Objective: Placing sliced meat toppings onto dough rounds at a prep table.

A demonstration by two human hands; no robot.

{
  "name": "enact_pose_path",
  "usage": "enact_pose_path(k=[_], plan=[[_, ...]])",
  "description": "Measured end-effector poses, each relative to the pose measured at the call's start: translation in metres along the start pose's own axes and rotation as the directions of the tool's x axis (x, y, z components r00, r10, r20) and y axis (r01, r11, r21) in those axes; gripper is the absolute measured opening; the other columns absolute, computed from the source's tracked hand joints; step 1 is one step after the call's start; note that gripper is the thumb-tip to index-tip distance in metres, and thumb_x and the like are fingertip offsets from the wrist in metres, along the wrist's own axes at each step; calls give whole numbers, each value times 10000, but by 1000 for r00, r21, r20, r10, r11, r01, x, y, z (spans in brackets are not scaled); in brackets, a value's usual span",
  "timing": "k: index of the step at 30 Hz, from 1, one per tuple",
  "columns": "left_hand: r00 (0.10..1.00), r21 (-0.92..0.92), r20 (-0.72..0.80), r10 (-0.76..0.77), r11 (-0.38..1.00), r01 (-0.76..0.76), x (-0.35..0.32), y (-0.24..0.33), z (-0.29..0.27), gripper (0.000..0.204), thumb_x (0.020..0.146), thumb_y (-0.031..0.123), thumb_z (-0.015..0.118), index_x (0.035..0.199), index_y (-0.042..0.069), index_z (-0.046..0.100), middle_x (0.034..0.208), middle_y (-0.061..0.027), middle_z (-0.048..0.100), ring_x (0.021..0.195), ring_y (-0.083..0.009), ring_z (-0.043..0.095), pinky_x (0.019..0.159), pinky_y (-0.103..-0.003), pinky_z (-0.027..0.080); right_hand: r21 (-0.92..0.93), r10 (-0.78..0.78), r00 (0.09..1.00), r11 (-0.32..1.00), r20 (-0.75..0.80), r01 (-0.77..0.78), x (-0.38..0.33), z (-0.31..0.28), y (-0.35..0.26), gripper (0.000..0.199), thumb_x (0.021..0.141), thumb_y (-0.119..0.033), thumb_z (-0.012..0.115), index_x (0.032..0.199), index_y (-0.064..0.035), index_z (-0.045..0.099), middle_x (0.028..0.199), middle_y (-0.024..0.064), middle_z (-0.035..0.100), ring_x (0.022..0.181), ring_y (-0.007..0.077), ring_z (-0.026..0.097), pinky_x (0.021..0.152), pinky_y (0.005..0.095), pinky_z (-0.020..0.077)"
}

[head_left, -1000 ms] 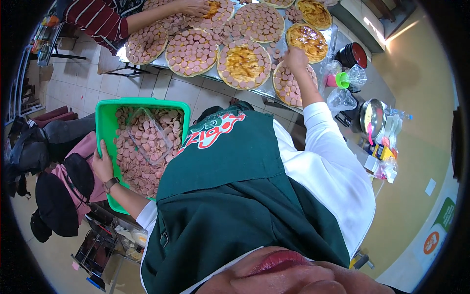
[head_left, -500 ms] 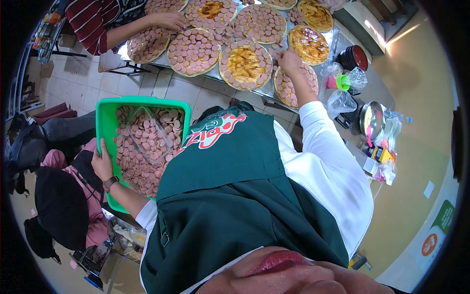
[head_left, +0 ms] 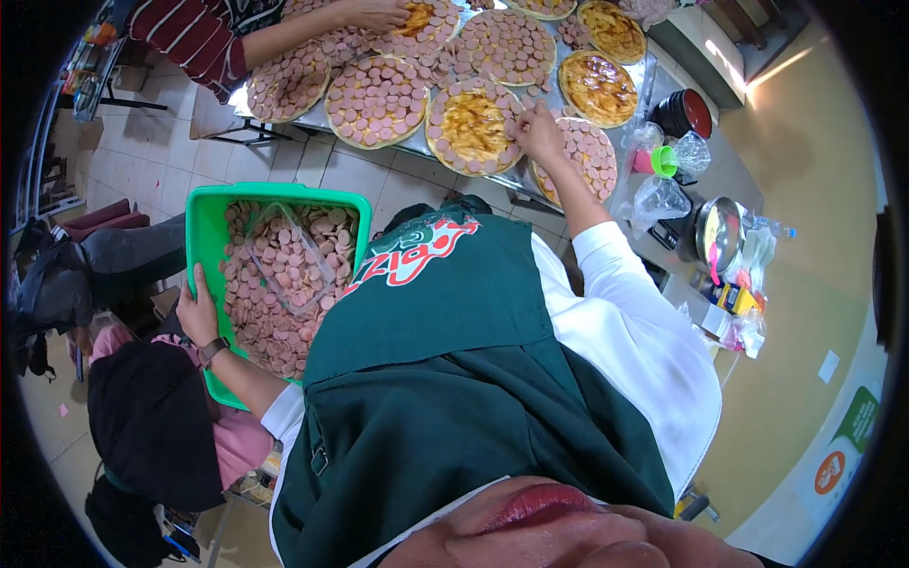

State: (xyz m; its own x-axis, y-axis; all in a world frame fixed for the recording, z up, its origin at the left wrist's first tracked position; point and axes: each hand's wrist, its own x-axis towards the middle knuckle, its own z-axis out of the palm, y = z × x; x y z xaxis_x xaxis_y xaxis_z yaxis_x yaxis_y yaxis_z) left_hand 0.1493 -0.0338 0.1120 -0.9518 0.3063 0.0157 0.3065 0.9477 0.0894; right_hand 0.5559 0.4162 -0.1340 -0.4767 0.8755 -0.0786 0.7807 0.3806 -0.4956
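Note:
My left hand (head_left: 197,310) grips the left side of a green plastic tub (head_left: 275,191), held against my body. Many round pink sausage slices (head_left: 260,322) fill the tub, and a clear plastic container (head_left: 292,260) lies among them. At the table my right hand (head_left: 538,134) is closed, fingertips together at the right edge of a pizza base (head_left: 476,121). That base has red-brown sauce in its middle and a ring of sausage slices round its rim. Whatever those fingertips pinch is too small to make out. Right beside this hand lies a slice-covered pizza (head_left: 579,161).
Several other pizzas cover the metal table, one with bare sauce (head_left: 598,87). A co-worker's hand (head_left: 379,14) reaches over the far left ones. Black bowls (head_left: 677,114), a green cup (head_left: 663,160) and a metal bowl (head_left: 721,237) stand at right. A person in pink and black (head_left: 156,426) is at lower left.
My right hand has moved left, from between two right-hand pizzas to the edge of the sauced one. The co-worker's hand has shifted right. The person at lower left has moved right.

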Motion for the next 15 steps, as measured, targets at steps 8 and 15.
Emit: enact_pose_path(k=[8, 15], plan=[[1000, 7, -5, -29, 1000, 29, 2, -1, 3, 802, 837, 681, 510, 1202, -27, 601, 1079, -237, 656, 1022, -337, 632, 867, -389, 469, 39, 150, 984, 988, -97, -147, 45, -4, 44, 178, 787, -312, 673, 866, -163, 730, 983, 106, 597, 936, 294, 611, 769, 417, 497], [999, 9, 20, -49, 999, 49, 1, -1, 0, 819, 829, 686, 518, 1193, -42, 601, 1101, -246, 645, 1032, -349, 626, 879, -400, 467, -120, 9, 996, 993, -88, -19, 58, 4, 40, 238, 761, -395, 714, 855, -178, 740, 948, 96, 634, 878, 290, 628, 740, 399, 507]])
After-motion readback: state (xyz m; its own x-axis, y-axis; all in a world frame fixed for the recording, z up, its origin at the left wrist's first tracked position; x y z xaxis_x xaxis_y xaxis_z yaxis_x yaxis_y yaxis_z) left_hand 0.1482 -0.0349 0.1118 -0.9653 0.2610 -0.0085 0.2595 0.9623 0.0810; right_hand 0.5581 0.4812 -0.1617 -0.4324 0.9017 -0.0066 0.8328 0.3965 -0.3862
